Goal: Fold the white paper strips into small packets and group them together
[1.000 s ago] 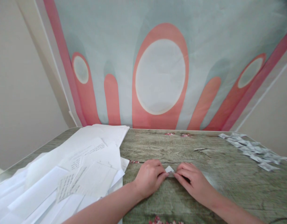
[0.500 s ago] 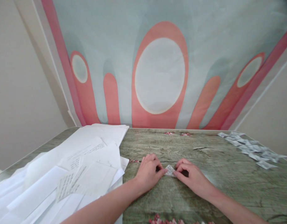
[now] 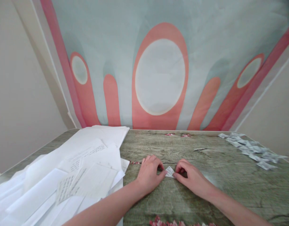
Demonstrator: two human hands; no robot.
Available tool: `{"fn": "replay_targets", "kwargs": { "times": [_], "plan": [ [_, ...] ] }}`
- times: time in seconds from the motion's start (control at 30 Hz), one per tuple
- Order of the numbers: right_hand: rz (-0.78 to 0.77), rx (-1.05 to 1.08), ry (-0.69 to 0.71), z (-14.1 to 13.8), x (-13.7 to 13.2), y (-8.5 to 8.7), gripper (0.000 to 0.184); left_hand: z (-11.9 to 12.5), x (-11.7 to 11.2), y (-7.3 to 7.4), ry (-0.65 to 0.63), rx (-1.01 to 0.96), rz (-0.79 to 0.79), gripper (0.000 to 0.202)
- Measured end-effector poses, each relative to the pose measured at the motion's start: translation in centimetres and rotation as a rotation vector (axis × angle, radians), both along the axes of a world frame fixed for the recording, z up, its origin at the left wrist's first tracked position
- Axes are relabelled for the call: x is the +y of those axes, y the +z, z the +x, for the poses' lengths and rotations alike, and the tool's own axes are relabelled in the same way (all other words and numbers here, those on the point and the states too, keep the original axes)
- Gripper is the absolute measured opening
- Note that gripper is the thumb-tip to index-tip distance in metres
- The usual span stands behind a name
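A small folded piece of white paper (image 3: 169, 171) lies on the wood-patterned table (image 3: 205, 194), held between both hands. My left hand (image 3: 150, 171) has its fingers curled, and thumb and fingertips pinch the paper's left side. Opposite it, my right hand (image 3: 190, 176) is curled the same way and pinches the right side. Both hands rest on the table near its middle.
A loose heap of white sheets (image 3: 71, 169), some with writing, covers the table's left part. Several small folded paper pieces (image 3: 250, 149) lie at the far right. A fabric backdrop with pink and grey shapes (image 3: 158, 72) hangs behind the table.
The paper was mostly hidden between my fingers; now more of it shows, lying flatter. Both hands have shifted slightly toward the far edge and stay pinched on it.
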State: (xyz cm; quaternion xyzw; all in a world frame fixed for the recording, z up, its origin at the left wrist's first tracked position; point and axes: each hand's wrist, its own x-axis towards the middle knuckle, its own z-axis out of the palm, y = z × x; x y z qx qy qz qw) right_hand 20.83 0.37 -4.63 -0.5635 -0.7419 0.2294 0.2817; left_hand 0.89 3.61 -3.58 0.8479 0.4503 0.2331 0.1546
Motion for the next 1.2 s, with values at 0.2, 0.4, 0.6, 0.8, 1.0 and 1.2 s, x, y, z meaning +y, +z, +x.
{"fn": "replay_targets", "kwargs": {
  "times": [0.2, 0.4, 0.6, 0.8, 1.0, 1.2],
  "plan": [
    [0.014, -0.028, 0.011, -0.1, 0.0, -0.1, 0.008, -0.1, -0.1, 0.2, -0.043, 0.023, 0.007, 0.012],
    [0.041, -0.046, 0.013, -0.1, 0.1, -0.4, 0.009, 0.1, -0.5, 0.4, -0.084, 0.05, 0.023, 0.014],
    [0.084, -0.04, 0.031, -0.2, -0.3, -0.6, 0.003, 0.3, -0.8, 0.9, -0.114, 0.114, 0.055, 0.017],
    [0.257, -0.163, 0.083, -0.5, -1.1, -0.6, 0.018, 0.3, -1.8, 2.0, -0.176, 0.278, 0.154, 0.026],
    [0.364, -0.336, 0.114, -0.5, -1.4, -0.7, 0.019, 0.7, -3.2, 1.9, -0.249, 0.454, 0.267, 0.039],
    [0.451, -0.527, 0.127, -0.7, -1.3, -1.2, 0.022, 0.9, -3.4, 1.7, -0.252, 0.503, 0.303, 0.042]
  ]
}}
